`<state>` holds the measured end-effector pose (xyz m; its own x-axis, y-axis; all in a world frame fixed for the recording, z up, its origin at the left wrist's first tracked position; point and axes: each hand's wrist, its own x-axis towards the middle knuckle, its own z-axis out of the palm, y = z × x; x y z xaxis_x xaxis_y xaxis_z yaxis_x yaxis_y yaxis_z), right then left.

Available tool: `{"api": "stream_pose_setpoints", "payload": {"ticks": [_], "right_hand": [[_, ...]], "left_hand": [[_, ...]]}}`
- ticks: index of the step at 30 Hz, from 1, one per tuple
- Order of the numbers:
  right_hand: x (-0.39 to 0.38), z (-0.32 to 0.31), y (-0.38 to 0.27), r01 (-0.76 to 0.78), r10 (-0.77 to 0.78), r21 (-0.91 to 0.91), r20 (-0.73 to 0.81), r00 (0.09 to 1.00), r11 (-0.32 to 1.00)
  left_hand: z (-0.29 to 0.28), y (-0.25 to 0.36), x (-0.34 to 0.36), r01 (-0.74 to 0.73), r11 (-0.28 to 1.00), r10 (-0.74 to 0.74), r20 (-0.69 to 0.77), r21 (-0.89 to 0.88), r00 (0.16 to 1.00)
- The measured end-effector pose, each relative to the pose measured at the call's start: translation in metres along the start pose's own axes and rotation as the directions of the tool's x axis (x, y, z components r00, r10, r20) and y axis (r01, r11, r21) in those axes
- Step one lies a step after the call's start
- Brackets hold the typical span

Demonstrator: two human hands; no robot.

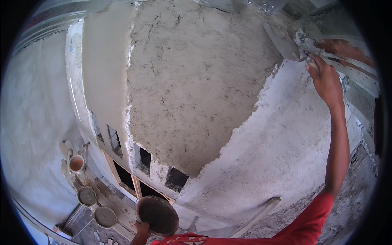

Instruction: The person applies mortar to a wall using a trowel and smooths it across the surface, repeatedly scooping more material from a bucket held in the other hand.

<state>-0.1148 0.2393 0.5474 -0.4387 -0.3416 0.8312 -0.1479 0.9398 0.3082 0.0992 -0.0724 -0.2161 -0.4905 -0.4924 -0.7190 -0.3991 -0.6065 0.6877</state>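
Note:
My right hand (326, 79) is raised at the upper right, closed round the handle of a plastering trowel (282, 44). The trowel's blade lies against the wall at the upper right edge of a rough grey coat of plaster (192, 81). Below and right of that coat, the wall surface (281, 118) is pale and uncoated. Down at the lower edge, my left hand (141, 231) grips the rim of a round dark bowl (174, 214). Dark shadow hides how much the bowl holds.
Lower left, planks (115, 207) bear a bucket of brownish liquid (76, 157) and two buckets of grey mortar (94, 195) (105, 216). Square holes (177, 179) pierce the wall above a wood-framed opening (137, 185). A wooden board (258, 216) slants at the lower right.

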Motion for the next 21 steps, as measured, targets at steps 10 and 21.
{"api": "stream_pose_setpoints", "payload": {"ticks": [10, 21], "right_hand": [[-0.027, -0.001, -0.063, 0.311, -0.354, 0.474, 0.002, 0.935, 0.824], [0.001, 0.072, -0.090, -0.246, -0.261, 0.719, 0.515, 0.816, 0.650]], "left_hand": [[0.002, 0.006, -0.021, 0.070, 0.998, -0.070, -0.035, 0.005, 0.997], [-0.004, 0.025, -0.054, 0.091, 0.996, -0.089, -0.096, 0.014, 0.991]]}}
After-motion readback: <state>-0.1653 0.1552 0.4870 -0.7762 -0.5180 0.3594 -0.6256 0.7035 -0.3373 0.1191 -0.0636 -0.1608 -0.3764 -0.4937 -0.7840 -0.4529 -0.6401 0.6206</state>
